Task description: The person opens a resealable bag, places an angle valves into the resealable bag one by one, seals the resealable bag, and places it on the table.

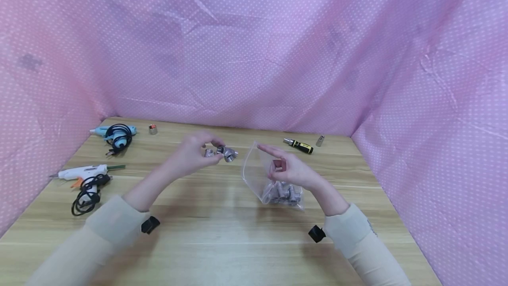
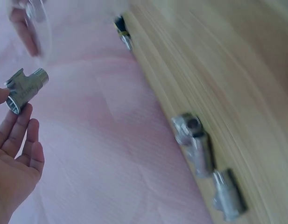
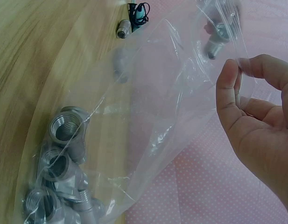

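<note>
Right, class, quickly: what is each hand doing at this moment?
Left hand: pinches a metal tee fitting at its fingertips.
Right hand: pinches the clear plastic bag by its rim.

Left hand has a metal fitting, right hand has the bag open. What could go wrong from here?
1. The left hand pinches the tee fitting only at its fingertips, above the table and short of the bag; it may slip and drop.
2. The right hand holds the thin bag by its rim alone, so the mouth may sag shut.
3. The fittings already in the bag weigh down its bottom; the plastic could tear or tip.
</note>
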Demonstrator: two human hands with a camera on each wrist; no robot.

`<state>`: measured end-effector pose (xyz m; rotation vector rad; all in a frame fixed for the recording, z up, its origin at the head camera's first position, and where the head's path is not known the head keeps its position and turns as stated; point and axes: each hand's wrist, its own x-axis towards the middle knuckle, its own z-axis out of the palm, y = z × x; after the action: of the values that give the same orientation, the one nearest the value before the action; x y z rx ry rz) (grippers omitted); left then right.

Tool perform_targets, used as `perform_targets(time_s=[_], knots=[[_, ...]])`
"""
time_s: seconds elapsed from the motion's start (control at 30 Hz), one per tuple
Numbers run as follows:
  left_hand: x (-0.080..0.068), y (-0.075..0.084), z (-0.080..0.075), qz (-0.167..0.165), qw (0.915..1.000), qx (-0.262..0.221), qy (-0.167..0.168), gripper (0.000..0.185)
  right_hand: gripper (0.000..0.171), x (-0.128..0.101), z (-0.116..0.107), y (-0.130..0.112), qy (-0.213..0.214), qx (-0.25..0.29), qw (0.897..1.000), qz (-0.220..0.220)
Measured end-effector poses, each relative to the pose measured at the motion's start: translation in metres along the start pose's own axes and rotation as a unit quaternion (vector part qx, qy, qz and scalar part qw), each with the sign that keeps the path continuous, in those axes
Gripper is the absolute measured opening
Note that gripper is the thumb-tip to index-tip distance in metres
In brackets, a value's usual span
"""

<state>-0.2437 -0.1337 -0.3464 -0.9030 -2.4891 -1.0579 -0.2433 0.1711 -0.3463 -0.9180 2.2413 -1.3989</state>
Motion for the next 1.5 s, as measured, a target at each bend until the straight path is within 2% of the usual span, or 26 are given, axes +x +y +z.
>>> perform_targets(time_s=[0.1,0.27,0.43,0.67,0.8,0.97,1.07,1.27,1.5], knots=[[-0.003,0.012,0.008,0.012,0.9999,-0.012,0.000,0.028,0.081,0.000,0.000,0.000,0.001,-0.001,1.000,0.001],[-0.007,0.022,0.028,0.003,0.9992,-0.039,-0.004,0.028,0.081,-0.001,0.001,-0.001,0.001,0.000,1.000,0.007],[-0.008,0.022,0.048,0.000,0.9983,-0.056,-0.012,0.029,0.079,-0.004,0.003,-0.012,0.000,0.003,1.000,0.014],[-0.005,0.019,0.066,-0.017,0.9957,-0.082,-0.040,0.030,0.079,-0.009,0.005,-0.029,0.001,0.003,1.000,0.017],[-0.003,0.018,0.073,0.000,0.9967,-0.064,-0.049,0.030,0.079,-0.010,0.006,-0.029,-0.001,0.002,1.000,0.013],[-0.002,0.016,0.076,0.018,0.9979,-0.041,-0.046,0.028,0.079,-0.011,0.006,-0.030,-0.008,0.011,1.000,0.012],[-0.001,0.015,0.076,0.014,0.9980,-0.042,-0.046,0.029,0.079,-0.011,0.005,-0.029,-0.006,0.011,1.000,0.008],[0.000,0.019,0.074,0.008,0.9973,-0.044,-0.059,0.032,0.081,-0.007,0.002,-0.011,-0.003,0.012,1.000,-0.001],[-0.001,0.020,0.061,0.019,0.9964,-0.045,-0.069,0.035,0.081,-0.007,-0.001,-0.001,-0.004,0.022,1.000,-0.008]])
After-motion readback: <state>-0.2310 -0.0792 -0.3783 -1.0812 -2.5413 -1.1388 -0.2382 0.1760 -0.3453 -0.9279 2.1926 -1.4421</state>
